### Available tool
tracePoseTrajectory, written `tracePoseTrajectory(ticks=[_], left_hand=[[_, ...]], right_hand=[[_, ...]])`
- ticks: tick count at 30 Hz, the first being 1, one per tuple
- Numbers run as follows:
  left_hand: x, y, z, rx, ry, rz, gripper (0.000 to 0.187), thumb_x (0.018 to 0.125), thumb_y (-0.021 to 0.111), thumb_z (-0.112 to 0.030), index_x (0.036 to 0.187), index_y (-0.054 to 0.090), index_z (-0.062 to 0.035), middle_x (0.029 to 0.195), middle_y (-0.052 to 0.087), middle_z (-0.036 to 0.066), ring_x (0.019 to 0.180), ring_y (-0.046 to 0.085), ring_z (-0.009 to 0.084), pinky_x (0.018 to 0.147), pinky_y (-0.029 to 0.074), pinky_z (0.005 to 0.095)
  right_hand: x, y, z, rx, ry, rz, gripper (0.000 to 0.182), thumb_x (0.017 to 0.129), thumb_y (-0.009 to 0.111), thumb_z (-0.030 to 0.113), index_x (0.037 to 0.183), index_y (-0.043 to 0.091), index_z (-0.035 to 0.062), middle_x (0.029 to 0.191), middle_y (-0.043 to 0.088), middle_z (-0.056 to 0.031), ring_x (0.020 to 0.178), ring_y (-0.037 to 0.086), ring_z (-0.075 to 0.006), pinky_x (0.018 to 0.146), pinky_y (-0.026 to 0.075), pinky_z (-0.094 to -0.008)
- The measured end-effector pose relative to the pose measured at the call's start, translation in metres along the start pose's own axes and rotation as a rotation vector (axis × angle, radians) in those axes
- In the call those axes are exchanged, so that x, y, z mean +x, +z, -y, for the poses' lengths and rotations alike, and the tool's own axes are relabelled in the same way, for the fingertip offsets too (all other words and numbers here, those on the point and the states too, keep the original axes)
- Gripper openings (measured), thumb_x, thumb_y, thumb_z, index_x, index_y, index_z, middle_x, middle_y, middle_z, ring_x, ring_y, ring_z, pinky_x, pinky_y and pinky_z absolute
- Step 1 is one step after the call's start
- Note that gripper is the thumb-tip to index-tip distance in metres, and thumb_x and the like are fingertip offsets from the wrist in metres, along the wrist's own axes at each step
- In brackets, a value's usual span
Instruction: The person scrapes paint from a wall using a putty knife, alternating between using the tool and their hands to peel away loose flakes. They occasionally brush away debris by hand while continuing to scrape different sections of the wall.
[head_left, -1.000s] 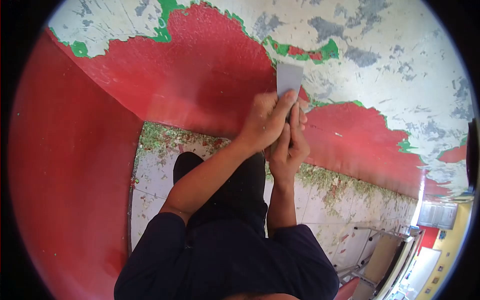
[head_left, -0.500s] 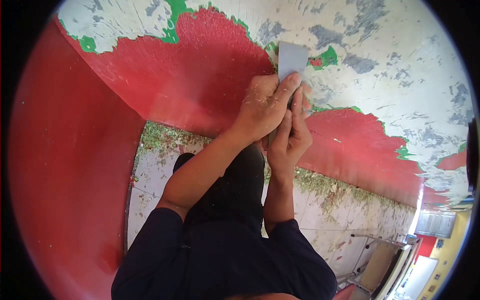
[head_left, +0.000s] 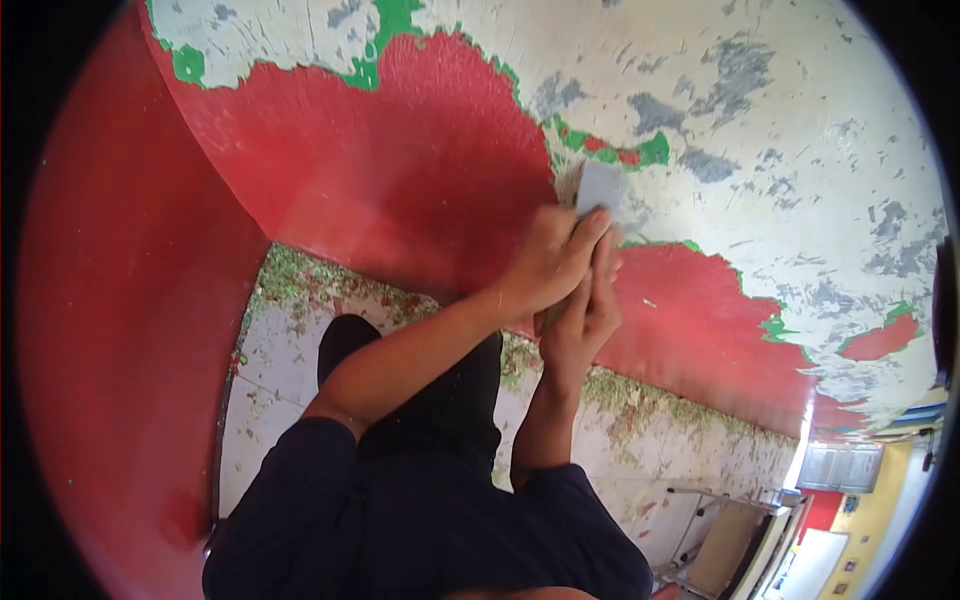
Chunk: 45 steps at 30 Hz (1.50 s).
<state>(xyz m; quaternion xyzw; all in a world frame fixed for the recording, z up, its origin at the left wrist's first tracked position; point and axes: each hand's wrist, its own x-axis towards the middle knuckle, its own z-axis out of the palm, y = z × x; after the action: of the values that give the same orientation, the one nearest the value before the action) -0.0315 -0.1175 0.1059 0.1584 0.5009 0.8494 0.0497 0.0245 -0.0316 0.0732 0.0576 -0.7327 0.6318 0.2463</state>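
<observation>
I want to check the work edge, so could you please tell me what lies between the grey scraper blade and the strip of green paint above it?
In the head view, only bare scraped whitish wall separates the flat grey metal scraper blade from the green paint strip.

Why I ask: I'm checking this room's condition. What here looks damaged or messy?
The wall's red paint is stripped away in ragged patches, leaving bare grey-white plaster edged with green bits. Paint flakes litter the floor along the wall's base. Both hands, left hand and right hand, grip a scraper at the paint's edge.
</observation>
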Motion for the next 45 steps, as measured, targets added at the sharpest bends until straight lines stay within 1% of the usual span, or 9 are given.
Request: tracePoseTrajectory(ticks=[10,16,25,28,32,35,37,39,45], left_hand=[[0.015,0.012,-0.015,0.032,0.086,0.026,0.043,0.103,0.046,-0.031,0.094,0.064,0.0068,0.076,0.066,0.011,0.07,0.066,0.0154,0.064,0.055,0.0286],[0.016,0.012,-0.013,0.078,0.163,0.028,0.043,0.103,0.047,-0.031,0.088,0.065,0.0057,0.07,0.066,0.011,0.064,0.066,0.017,0.06,0.054,0.032],[0.01,0.028,-0.004,0.072,0.184,-0.049,0.04,0.1,0.047,-0.029,0.078,0.063,0.0002,0.063,0.066,0.015,0.059,0.068,0.0256,0.059,0.053,0.0386],[0.032,0.044,-0.024,0.272,0.405,-0.074,0.037,0.098,0.05,-0.031,0.08,0.063,-0.0006,0.073,0.068,0.015,0.066,0.069,0.0277,0.061,0.053,0.0392],[0.005,0.051,-0.085,0.362,0.658,0.048,0.035,0.096,0.055,-0.034,0.096,0.067,-0.0012,0.102,0.07,0.017,0.096,0.069,0.029,0.082,0.052,0.0423],[-0.003,0.014,-0.033,1.04,1.073,-0.44,0.042,0.094,0.057,-0.036,0.124,0.062,-0.0067,0.134,0.057,0.019,0.128,0.051,0.0338,0.105,0.036,0.0527],[0.012,-0.013,0.037,1.277,0.745,-0.374,0.059,0.091,0.06,-0.037,0.142,0.047,-0.0097,0.153,0.038,0.016,0.143,0.03,0.0374,0.113,0.017,0.0625],[0.018,-0.031,0.11,1.491,0.945,-0.222,0.059,0.093,0.058,-0.032,0.145,0.042,-0.011,0.155,0.032,0.016,0.144,0.027,0.0369,0.11,0.018,0.0671],[0.013,-0.07,0.113,1.246,1.093,0.528,0.043,0.094,0.056,-0.03,0.132,0.057,-0.0112,0.134,0.058,0.015,0.118,0.06,0.0246,0.099,0.048,0.0464]], right_hand=[[0.017,-0.008,0.02,-0.04,0.022,0.003,0.042,0.102,0.042,0.004,0.144,0.044,-0.0013,0.094,0.065,-0.0051,0.079,0.057,-0.0061,0.067,0.046,-0.0205],[0.031,-0.001,-0.002,-0.071,-0.251,-0.079,0.042,0.102,0.044,0.006,0.144,0.045,-0.0003,0.069,0.056,0.0017,0.059,0.047,-0.0007,0.051,0.036,-0.0182],[0.025,-0.006,0.01,-0.074,-0.209,-0.087,0.043,0.102,0.043,0.009,0.143,0.043,-0.0036,0.093,0.065,-0.0065,0.075,0.059,-0.0089,0.064,0.046,-0.0217],[0.032,-0.01,0.05,0.017,-0.141,-0.091,0.043,0.104,0.044,0.014,0.143,0.044,-0.0024,0.115,0.061,-0.0121,0.082,0.061,-0.0125,0.064,0.048,-0.0225],[0.063,-0.035,0.068,-0.233,-0.652,-0.314,0.048,0.105,0.043,0.022,0.147,0.038,0.001,0.111,0.058,-0.0124,0.074,0.058,-0.0132,0.049,0.044,-0.0236],[0.04,-0.056,0.085,0.453,-0.592,-0.149,0.053,0.105,0.041,0.025,0.152,0.029,0.0046,0.095,0.055,-0.0098,0.066,0.053,-0.0134,0.037,0.038,-0.0246],[0.017,-0.064,0.081,0.325,-0.391,-0.421,0.056,0.105,0.041,0.026,0.154,0.022,0.0085,0.084,0.05,-0.006,0.061,0.049,-0.0113,0.032,0.035,-0.0237],[-0.005,-0.083,0.053,0.205,-0.226,-0.46,0.055,0.104,0.043,0.025,0.154,0.024,0.0098,0.079,0.05,-0.0053,0.055,0.046,-0.0104,0.034,0.035,-0.0219],[-0.074,-0.142,0.0,0.006,-0.026,-0.366,0.051,0.105,0.042,0.02,0.152,0.029,0.0075,0.07,0.052,-0.0059,0.042,0.038,-0.0076,0.035,0.034,-0.0206]])
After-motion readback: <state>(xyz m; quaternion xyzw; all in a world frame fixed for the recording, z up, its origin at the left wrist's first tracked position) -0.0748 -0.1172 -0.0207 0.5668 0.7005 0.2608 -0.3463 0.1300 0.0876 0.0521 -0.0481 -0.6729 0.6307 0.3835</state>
